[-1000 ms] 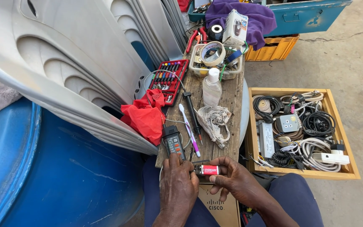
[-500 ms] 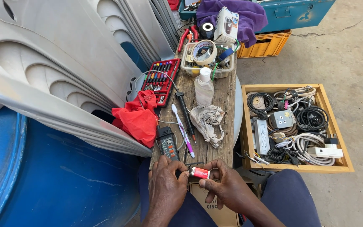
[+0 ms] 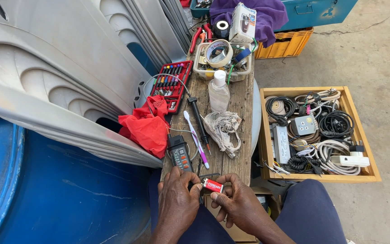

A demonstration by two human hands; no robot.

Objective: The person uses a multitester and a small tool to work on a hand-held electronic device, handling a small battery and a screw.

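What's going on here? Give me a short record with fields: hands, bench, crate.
left hand: fingers on the red battery
right hand: pinches the battery's other end
bench: wooden plank with tester, probe, toothbrush, bottle, red cloth, screwdriver set
crate: wooden box of cables and a socket

Both hands, the left hand [image 3: 175, 199] and the right hand [image 3: 240, 207], are gripping a small red battery [image 3: 213, 185] between their fingertips. A black tester [image 3: 179, 154] is lying just beyond them on the wooden plank [image 3: 242, 117].
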